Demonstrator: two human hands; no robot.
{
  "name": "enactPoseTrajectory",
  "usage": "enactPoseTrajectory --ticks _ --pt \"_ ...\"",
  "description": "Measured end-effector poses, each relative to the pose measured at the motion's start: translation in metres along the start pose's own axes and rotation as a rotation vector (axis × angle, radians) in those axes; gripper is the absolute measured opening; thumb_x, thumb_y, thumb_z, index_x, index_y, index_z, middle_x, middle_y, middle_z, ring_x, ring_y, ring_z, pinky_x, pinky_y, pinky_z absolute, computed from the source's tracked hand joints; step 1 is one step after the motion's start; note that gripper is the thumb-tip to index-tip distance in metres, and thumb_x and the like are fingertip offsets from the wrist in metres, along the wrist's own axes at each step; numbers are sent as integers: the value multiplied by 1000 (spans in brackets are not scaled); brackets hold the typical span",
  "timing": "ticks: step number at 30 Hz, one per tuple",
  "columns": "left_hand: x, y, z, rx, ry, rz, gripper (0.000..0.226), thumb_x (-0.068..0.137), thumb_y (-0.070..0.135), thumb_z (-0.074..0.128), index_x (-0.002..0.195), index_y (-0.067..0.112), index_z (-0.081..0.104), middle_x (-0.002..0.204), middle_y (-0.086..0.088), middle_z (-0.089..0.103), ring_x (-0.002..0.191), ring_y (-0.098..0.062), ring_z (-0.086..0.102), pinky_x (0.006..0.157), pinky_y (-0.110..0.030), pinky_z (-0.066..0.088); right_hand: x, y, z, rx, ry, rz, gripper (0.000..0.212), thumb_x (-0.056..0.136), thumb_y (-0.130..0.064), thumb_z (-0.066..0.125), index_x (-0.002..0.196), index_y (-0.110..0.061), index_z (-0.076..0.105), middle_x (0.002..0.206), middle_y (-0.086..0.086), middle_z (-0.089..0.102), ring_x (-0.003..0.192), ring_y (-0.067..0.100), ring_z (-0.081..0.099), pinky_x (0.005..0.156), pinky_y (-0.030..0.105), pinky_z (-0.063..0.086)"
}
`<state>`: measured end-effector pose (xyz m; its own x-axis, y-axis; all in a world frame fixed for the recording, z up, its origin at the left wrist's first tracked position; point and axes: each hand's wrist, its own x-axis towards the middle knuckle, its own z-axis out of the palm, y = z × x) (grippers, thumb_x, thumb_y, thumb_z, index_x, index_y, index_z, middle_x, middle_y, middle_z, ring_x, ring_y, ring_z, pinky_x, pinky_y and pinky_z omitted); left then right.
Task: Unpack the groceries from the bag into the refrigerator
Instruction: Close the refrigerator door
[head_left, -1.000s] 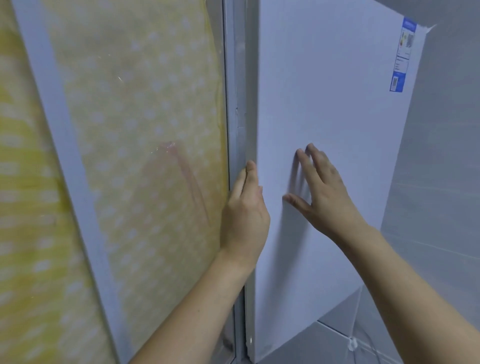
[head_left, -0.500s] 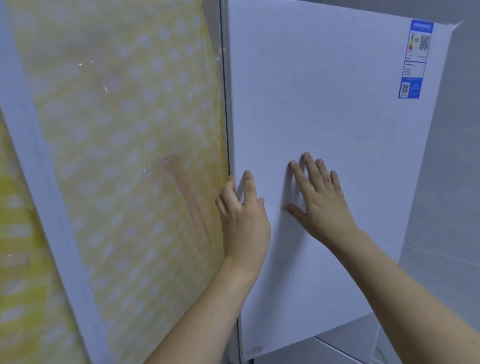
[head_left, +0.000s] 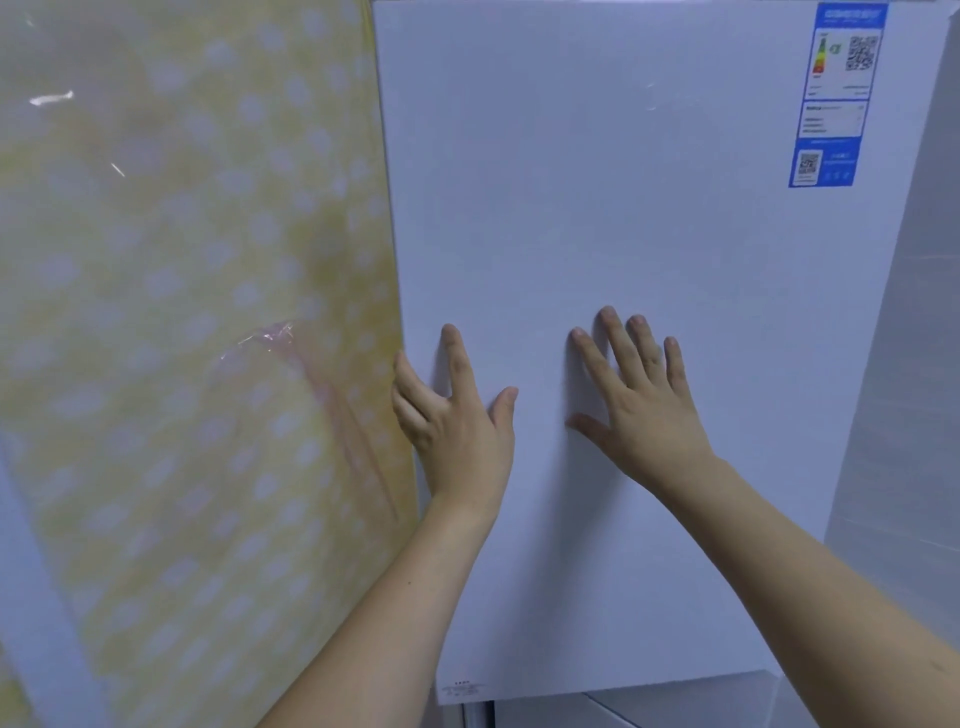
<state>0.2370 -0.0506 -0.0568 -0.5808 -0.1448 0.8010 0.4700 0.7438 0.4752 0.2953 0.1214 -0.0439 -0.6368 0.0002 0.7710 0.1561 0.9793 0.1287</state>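
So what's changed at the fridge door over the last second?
The fridge door has swung shut: the gap along its left edge is gone. The left hand came off that edge, where it sat a second ago, and now lies against the door front with fingers spread. The right hand stayed flat on the door throughout. The energy label and the yellow dotted panel are unchanged.

A home kitchen corner — white refrigerator door (head_left: 597, 208) with energy label (head_left: 836, 93), grey tiled wall (head_left: 914, 364).

Refrigerator door (head_left: 597, 208) swung shut from ajar, left hand (head_left: 457, 415) moved off its edge, fingers now spread flat on the front
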Motion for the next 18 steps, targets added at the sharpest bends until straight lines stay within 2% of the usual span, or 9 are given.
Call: enactPoseTrajectory --ticks 7,12,18 --pt "29 -15 36 -121 -36 -31 102 71 60 75 154 33 21 152 -27 15 132 -45 24 112 -51 27 23 10 36 -41 114 -40 99 77 -55 69 155 -22 18 163 5 8 148 32 8 115 58 5" --pt "51 -25 70 -243 -55 -57 104 66 67 74 151 41 20 154 -18 13 137 -33 17 115 -48 24 40 19 61 -81 160 -61 97 77 -60 66 155 -23 21 163 5 9 149 31 7 115 60 3" --pt "77 -35 115 -327 -82 -46 105 63 69 75 151 43 24 155 -15 15 140 -32 17 117 -47 23 59 30 91 -162 248 -72 94 76 -62 67 152 -21 30 161 6 18 148 31 14 116 58 4"
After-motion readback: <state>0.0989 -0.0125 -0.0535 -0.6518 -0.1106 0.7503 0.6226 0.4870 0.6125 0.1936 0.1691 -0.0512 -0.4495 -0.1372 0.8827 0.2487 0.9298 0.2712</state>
